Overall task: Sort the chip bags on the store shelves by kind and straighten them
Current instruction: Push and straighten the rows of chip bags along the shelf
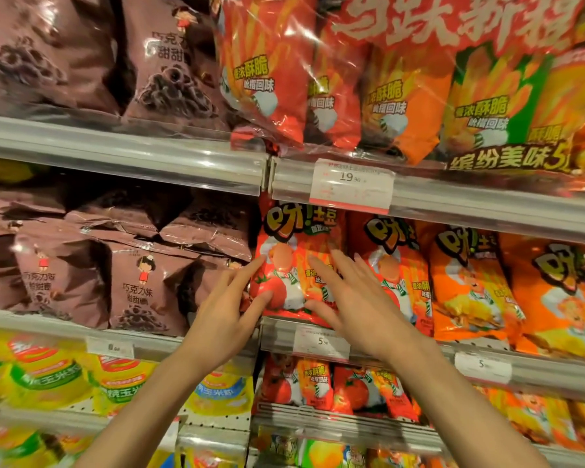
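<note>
Packed shelves all round; both hands, left hand [232, 307] and right hand [353, 298], fingers spread, flank the upright red bag [296, 265] (touching it).

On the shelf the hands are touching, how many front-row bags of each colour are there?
Brown bags: 3
Red bags: 2, the left one under the left hand and right hand
Orange bags: 2
Total: 7

Middle shelf [487, 211]: 4 red and orange chip bags [294, 261] along its right part, about 6 brown bags [142, 285] piled toward its left end. 4 price tags [350, 185] clipped to shelf edges. 2 hands [223, 315].
</note>
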Demonstrator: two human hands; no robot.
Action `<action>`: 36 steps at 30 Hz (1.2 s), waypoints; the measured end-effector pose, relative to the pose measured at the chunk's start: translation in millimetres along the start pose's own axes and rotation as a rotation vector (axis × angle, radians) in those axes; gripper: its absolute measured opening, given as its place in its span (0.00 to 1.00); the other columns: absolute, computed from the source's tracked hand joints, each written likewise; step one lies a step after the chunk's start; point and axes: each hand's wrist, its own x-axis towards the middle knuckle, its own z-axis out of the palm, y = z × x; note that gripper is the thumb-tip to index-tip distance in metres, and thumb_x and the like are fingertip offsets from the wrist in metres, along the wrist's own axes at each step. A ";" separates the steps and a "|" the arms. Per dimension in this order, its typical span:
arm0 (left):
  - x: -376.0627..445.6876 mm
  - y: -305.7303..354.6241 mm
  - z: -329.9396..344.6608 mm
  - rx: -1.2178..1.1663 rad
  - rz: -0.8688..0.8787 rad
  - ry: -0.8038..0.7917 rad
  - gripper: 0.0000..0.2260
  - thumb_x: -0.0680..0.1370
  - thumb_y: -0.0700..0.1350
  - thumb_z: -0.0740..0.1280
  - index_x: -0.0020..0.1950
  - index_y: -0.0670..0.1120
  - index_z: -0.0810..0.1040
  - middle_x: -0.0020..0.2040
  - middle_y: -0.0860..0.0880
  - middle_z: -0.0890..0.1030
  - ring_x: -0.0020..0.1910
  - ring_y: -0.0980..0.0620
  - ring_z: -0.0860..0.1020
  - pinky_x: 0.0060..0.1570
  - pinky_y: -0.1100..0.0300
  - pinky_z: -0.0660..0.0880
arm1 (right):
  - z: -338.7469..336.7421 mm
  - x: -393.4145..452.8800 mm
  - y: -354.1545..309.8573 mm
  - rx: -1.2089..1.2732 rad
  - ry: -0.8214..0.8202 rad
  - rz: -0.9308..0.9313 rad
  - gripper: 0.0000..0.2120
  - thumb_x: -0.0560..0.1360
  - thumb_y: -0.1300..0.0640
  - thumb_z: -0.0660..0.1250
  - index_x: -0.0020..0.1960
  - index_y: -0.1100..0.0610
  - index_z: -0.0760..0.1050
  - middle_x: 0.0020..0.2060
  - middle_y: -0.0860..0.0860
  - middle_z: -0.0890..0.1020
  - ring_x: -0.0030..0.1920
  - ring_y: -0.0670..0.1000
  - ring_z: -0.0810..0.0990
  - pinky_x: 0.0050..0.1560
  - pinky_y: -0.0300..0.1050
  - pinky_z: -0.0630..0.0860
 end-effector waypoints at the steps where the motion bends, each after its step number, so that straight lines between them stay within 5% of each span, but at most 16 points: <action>1: 1.2 -1.3 0.9 -0.005 0.005 -0.005 0.26 0.81 0.58 0.64 0.78 0.62 0.62 0.64 0.55 0.72 0.58 0.60 0.73 0.60 0.55 0.72 | 0.6 0.4 1.8 -0.009 0.000 -0.003 0.34 0.81 0.38 0.58 0.82 0.50 0.52 0.79 0.58 0.59 0.78 0.59 0.59 0.76 0.48 0.38; 6: 1.6 -2.7 3.3 -0.019 0.039 -0.027 0.26 0.81 0.59 0.63 0.78 0.64 0.59 0.66 0.56 0.71 0.61 0.59 0.73 0.61 0.53 0.73 | -1.1 -1.2 9.2 -0.057 -0.005 -0.019 0.34 0.80 0.37 0.58 0.81 0.50 0.54 0.77 0.57 0.64 0.77 0.58 0.63 0.78 0.54 0.40; 16: 1.3 1.5 8.3 -0.007 0.089 -0.033 0.27 0.81 0.59 0.64 0.77 0.68 0.57 0.63 0.58 0.71 0.50 0.58 0.77 0.55 0.52 0.76 | 1.9 -6.0 18.5 -0.078 0.008 -0.042 0.34 0.81 0.39 0.60 0.81 0.51 0.54 0.78 0.57 0.62 0.78 0.57 0.62 0.78 0.54 0.40; 25: -5.8 4.5 12.2 0.099 0.099 -0.016 0.28 0.81 0.59 0.60 0.79 0.66 0.54 0.66 0.55 0.70 0.56 0.54 0.77 0.51 0.53 0.77 | 14.4 -12.4 18.7 -0.121 0.038 -0.044 0.34 0.81 0.36 0.52 0.82 0.51 0.52 0.80 0.59 0.57 0.80 0.57 0.58 0.80 0.57 0.41; 30: -6.3 11.3 9.5 0.263 0.125 0.043 0.26 0.82 0.58 0.61 0.80 0.58 0.60 0.68 0.50 0.69 0.61 0.49 0.75 0.51 0.52 0.78 | 4.9 -13.2 18.0 -0.063 0.011 -0.026 0.36 0.80 0.32 0.52 0.82 0.50 0.51 0.81 0.57 0.55 0.81 0.55 0.54 0.79 0.57 0.36; 36: 13.7 39.1 5.1 0.433 0.334 0.281 0.18 0.80 0.44 0.66 0.69 0.42 0.75 0.63 0.41 0.75 0.57 0.42 0.74 0.49 0.48 0.76 | -14.9 13.7 25.3 -0.098 0.123 0.018 0.30 0.83 0.39 0.51 0.79 0.53 0.59 0.73 0.54 0.71 0.76 0.57 0.65 0.77 0.59 0.57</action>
